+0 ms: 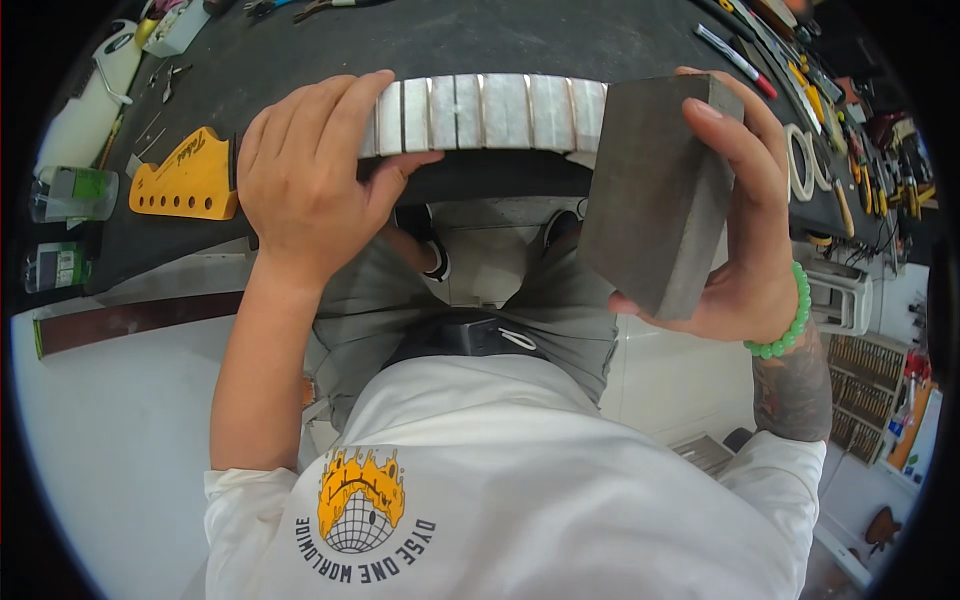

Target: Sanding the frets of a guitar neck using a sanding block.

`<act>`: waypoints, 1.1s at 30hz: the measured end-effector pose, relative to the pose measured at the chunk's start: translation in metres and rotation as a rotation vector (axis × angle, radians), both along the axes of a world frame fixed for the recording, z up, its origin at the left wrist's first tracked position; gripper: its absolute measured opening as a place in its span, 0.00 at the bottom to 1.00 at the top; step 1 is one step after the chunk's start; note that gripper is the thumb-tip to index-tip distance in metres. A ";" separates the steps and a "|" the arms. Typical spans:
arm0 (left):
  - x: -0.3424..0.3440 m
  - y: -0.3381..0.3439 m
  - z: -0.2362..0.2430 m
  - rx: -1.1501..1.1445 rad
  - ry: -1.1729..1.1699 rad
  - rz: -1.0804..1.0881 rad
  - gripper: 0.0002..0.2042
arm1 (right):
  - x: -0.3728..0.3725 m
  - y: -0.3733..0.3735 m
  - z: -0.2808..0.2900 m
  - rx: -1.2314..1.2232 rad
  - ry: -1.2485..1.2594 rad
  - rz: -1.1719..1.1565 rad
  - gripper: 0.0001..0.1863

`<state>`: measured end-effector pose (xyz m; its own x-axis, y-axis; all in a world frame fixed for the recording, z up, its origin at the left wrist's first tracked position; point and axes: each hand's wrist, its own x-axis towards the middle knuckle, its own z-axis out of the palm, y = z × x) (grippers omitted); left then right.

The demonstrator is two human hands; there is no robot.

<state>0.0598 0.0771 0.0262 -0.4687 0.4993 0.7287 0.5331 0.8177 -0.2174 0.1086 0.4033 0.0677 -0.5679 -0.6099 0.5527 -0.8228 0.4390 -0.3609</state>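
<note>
A guitar neck lies crosswise near the front edge of the workbench. Silvery masking tape covers its fingerboard between the frets. The yellow headstock, with a row of peg holes, points left. My left hand is wrapped round the neck beside the headstock, thumb on the near side. In my right hand is a dark grey rectangular block, tilted, with fingers on its far edge and thumb side below. The block hides the right end of the neck; I cannot tell whether they touch.
The dark workbench mat stretches beyond the neck. A marker pen and many hand tools line the right side, with a tape roll nearer. Clear containers stand at the left edge. A white stool is at right.
</note>
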 end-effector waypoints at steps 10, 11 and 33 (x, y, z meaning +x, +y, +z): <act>0.007 0.004 -0.002 0.030 -0.047 -0.002 0.29 | -0.012 -0.020 -0.003 0.114 0.025 0.111 0.61; 0.007 0.002 -0.002 0.032 -0.061 -0.016 0.29 | -0.012 -0.024 -0.008 0.094 0.025 0.130 0.61; 0.010 -0.004 0.000 0.027 -0.114 -0.040 0.28 | -0.058 -0.030 0.021 0.248 0.048 0.164 0.52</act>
